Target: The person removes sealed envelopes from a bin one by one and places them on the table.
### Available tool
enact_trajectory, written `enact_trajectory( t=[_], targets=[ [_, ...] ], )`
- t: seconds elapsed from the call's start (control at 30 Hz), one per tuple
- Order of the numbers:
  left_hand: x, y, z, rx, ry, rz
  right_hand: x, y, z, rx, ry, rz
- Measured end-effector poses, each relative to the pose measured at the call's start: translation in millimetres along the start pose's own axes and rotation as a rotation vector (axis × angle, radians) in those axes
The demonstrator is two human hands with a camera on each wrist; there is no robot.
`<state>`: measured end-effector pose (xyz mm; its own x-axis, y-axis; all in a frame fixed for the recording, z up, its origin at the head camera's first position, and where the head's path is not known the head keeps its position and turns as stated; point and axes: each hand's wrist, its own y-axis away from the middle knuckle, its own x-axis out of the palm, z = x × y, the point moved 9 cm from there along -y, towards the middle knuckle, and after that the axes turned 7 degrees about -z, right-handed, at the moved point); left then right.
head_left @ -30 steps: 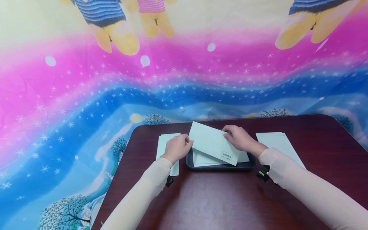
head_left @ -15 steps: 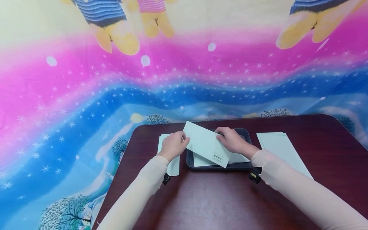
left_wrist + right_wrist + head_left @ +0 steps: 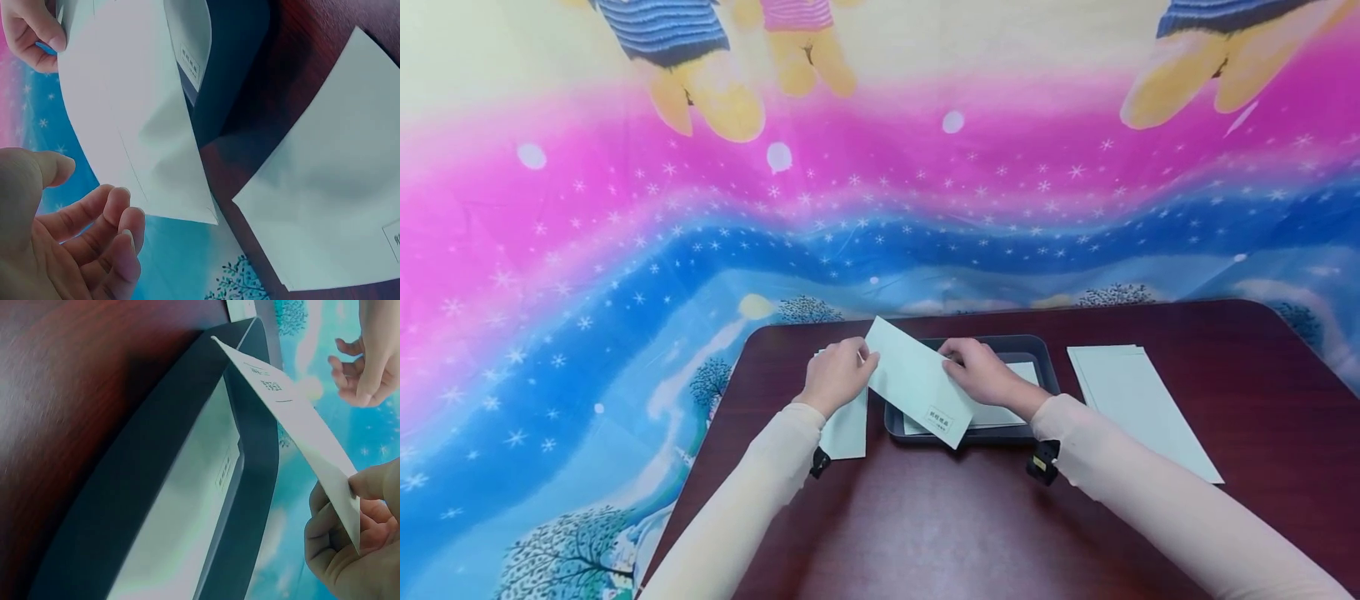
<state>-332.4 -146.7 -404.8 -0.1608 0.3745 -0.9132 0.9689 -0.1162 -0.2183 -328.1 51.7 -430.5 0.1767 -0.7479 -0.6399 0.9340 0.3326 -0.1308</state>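
In the head view my right hand [image 3: 985,372] pinches a pale envelope [image 3: 913,379] by its upper edge, thumb on one face and fingers on the other in the right wrist view. The envelope hangs tilted over the left part of a dark tray [image 3: 1040,348], a small printed box at its lower corner. My left hand [image 3: 81,240] is beside the envelope's far end, fingers loosely bent, with a gap between thumb and fingertips. In the right wrist view that left hand [image 3: 365,369] is apart from the envelope. More pale paper with a printed box [image 3: 187,487] lies in the tray.
On the brown table [image 3: 910,533], left of the tray, lies a pile of pale envelopes [image 3: 847,429], partly behind my left hand. Another pile [image 3: 1138,404] lies to the tray's right. A colourful printed cloth [image 3: 880,167] hangs behind the table.
Held in my right hand, the envelope has moved left and tilted more steeply. The left hand has shifted left too. More of the tray's right side shows.
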Motion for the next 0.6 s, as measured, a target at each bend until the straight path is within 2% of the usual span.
enact_trajectory(
  t=[0.13,0.37,0.6],
  targets=[
    [-4.1,-0.8,6.5,-0.015,-0.013,-0.007,7.6,-1.9,6.2,0.0,-0.028,0.006],
    [-11.9,-1.5,15.0,-0.026,-0.03,-0.025,19.1,-5.5,9.5,0.049,-0.07,0.019],
    [-14.2,-1.5,23.9,-0.036,-0.032,-0.033,32.9,-6.6,16.0,0.076,-0.148,0.04]
  ],
)
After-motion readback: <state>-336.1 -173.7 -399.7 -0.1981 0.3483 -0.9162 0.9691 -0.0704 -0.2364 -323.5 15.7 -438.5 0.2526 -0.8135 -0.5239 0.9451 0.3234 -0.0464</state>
